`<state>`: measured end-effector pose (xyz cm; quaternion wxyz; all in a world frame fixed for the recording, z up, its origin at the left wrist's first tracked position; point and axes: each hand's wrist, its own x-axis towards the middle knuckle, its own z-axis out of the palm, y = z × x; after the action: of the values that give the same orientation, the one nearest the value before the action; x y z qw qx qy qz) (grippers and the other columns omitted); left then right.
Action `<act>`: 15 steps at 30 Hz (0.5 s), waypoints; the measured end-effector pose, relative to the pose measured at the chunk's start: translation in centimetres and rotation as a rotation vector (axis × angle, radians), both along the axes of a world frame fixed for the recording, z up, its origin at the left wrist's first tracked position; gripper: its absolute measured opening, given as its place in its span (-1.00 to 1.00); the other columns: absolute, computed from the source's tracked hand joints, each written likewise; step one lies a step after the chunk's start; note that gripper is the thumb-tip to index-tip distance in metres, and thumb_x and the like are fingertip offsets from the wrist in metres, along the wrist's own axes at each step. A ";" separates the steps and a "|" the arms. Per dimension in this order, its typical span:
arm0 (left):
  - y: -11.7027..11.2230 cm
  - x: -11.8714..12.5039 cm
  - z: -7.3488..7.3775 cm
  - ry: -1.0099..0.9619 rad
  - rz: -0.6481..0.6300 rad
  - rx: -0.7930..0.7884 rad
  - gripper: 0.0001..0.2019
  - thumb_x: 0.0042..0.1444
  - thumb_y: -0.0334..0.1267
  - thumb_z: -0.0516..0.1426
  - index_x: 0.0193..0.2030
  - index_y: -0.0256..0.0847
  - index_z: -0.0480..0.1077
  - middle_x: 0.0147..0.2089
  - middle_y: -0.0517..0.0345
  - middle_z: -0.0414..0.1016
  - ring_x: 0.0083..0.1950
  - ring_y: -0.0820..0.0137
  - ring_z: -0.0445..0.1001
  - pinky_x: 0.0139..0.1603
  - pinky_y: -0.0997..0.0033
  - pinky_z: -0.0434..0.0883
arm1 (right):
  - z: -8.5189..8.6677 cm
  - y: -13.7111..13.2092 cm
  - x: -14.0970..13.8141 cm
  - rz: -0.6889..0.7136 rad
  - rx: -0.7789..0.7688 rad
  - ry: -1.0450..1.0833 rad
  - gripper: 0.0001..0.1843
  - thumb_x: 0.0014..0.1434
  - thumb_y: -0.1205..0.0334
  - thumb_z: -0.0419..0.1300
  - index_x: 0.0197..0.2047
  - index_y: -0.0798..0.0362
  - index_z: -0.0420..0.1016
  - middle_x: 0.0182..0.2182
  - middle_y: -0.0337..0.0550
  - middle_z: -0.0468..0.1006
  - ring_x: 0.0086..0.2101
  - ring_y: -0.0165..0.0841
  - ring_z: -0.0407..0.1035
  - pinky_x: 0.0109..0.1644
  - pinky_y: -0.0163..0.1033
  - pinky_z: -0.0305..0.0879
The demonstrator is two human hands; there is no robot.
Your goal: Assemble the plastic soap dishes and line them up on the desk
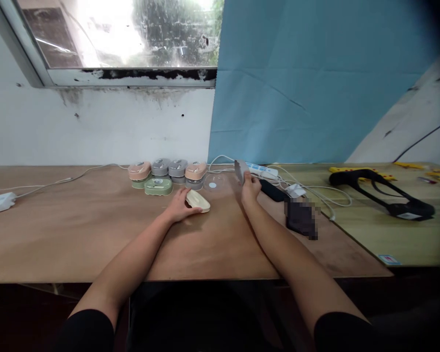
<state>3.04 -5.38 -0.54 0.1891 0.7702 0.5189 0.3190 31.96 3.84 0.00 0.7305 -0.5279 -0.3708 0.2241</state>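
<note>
At the center of the frame, a cream case point(199, 200) extends rightward from the left hand point(176, 205), the nearer one, its long axis slanting from upper left to lower right; fingers and thumb, moderately spread, grip its left end over the table point(95, 234). Right of center, the right hand point(251, 188), raised, fingers curled, pinches a grey piece point(238, 171) nearly upright, apart from the case.

Dark object point(300, 217) blurred by pixelation

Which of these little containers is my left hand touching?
The cream container: the only cream one, nearer you than the pink ones, gray ones and green ones.
</note>
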 end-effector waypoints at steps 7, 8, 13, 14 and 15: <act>0.0 0.0 -0.1 0.026 0.006 -0.015 -0.07 -0.16 0.28 0.24 0.30 -0.19 0.19 0.35 -0.19 0.06 0.37 -0.01 0.09 0.33 0.02 0.14 | -0.2 1.1 2.0 0.137 -0.384 0.222 -0.18 0.24 -0.33 -0.25 0.16 0.20 0.29 -0.34 0.02 0.57 -0.57 -0.30 0.47 -0.58 -0.25 0.37; -0.1 0.0 -0.1 0.026 0.005 -0.016 -0.08 -0.16 0.28 0.24 0.29 -0.18 0.20 0.34 -0.19 0.06 0.36 -0.01 0.09 0.33 0.02 0.14 | -0.4 1.1 2.2 0.116 -0.404 0.153 -0.23 0.26 -0.29 -0.22 0.13 0.20 0.32 -0.35 0.03 0.57 -0.60 -0.31 0.46 -0.60 -0.26 0.34; -0.3 0.1 0.2 0.025 0.006 -0.020 -0.12 -0.17 0.28 0.25 0.25 -0.17 0.25 0.34 -0.16 0.06 0.35 0.02 0.12 0.33 0.05 0.15 | -1.3 1.2 2.8 -0.031 -0.455 -0.194 -0.52 0.22 -0.05 0.02 -0.10 0.17 0.51 -0.43 -0.01 0.58 -0.70 -0.34 0.36 -0.64 -0.26 0.26; -0.3 0.1 0.2 0.021 0.003 -0.020 -0.13 -0.17 0.27 0.25 0.25 -0.16 0.26 0.33 -0.15 0.08 0.34 0.01 0.13 0.33 0.05 0.16 | -1.5 1.2 2.9 -0.048 -0.464 -0.222 -0.56 0.20 -0.02 0.05 -0.11 0.16 0.52 -0.46 -0.04 0.58 -0.70 -0.34 0.35 -0.61 -0.25 0.28; -0.4 0.1 0.3 0.015 -0.002 -0.019 -0.14 -0.17 0.26 0.25 0.24 -0.16 0.26 0.32 -0.14 0.09 0.34 0.01 0.15 0.32 0.05 0.17 | -1.6 1.2 3.0 -0.063 -0.460 -0.253 -0.58 0.18 0.02 0.07 -0.10 0.16 0.52 -0.50 -0.06 0.57 -0.68 -0.33 0.35 -0.57 -0.24 0.30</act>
<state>3.16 -5.75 -0.27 0.1927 0.7712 0.5225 0.3083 34.99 5.08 -1.57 0.5458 -0.7151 -0.3818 0.2120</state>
